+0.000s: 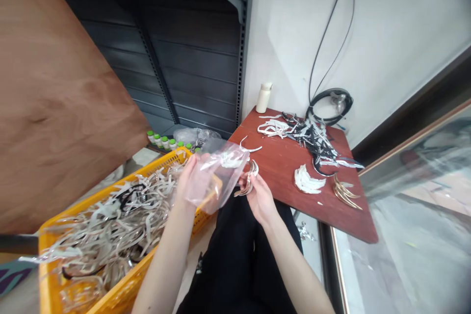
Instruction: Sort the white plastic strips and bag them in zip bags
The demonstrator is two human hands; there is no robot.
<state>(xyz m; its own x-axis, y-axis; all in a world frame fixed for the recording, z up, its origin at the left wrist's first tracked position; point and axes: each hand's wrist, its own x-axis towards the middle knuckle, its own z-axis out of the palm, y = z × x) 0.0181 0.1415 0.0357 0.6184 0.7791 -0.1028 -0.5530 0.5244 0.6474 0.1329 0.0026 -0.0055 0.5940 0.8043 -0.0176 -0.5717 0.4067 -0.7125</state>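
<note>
My left hand (188,176) is closed on a clear plastic bag (217,176), which hangs over the gap between the yellow crate and the table. White material shows through the upper part of the bag. In my right hand (259,196) is a small bunch of curved metallic strips (250,176), pinched beside the bag's right edge. On the red-brown table (274,176) to the right lie a stack of white curved strips (308,180) and a few gold curved strips (346,192).
A yellow crate (46,274) full of tangled pale strips stands at left. Black and white strips (312,137) are heaped at the table's back, near a coiled black cable (342,117) and a cream bottle (263,98). Green-capped bottles (165,142) line the floor behind the crate.
</note>
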